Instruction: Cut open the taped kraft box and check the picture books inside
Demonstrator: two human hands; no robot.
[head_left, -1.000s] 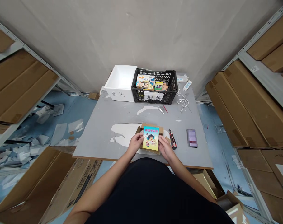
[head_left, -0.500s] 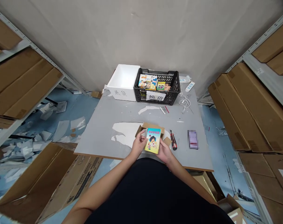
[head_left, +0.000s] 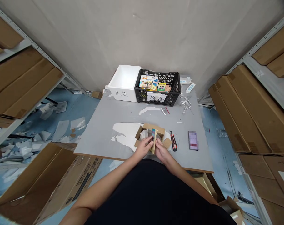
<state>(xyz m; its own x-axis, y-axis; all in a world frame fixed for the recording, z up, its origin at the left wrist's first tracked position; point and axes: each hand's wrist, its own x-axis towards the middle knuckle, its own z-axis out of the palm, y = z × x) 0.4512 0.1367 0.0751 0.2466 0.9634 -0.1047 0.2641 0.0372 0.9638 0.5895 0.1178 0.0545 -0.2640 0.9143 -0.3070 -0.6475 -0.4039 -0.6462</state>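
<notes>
A small book [head_left: 154,141] stands edge-on between my hands, its page edges facing up toward me. My left hand [head_left: 144,147] grips it from the left, and my right hand [head_left: 161,151] grips it from the right. Behind and below the book is an opened small cardboard box [head_left: 153,127] with its flaps spread and some clear plastic inside. Just right of the box lies a red and black utility knife [head_left: 173,141]. Under the box's left side is a torn white sheet [head_left: 125,132].
At the table's back stand a white foam box [head_left: 124,84] and a black crate [head_left: 157,87] holding several books. A white cable [head_left: 185,103] and a pixelated purple object [head_left: 193,140] lie to the right. Large cartons fill shelves on both sides; an open carton [head_left: 50,184] sits at lower left.
The book has turned from showing its colourful cover to being edge-on. Both hands have shifted around it, uncovering more of the cardboard box behind.
</notes>
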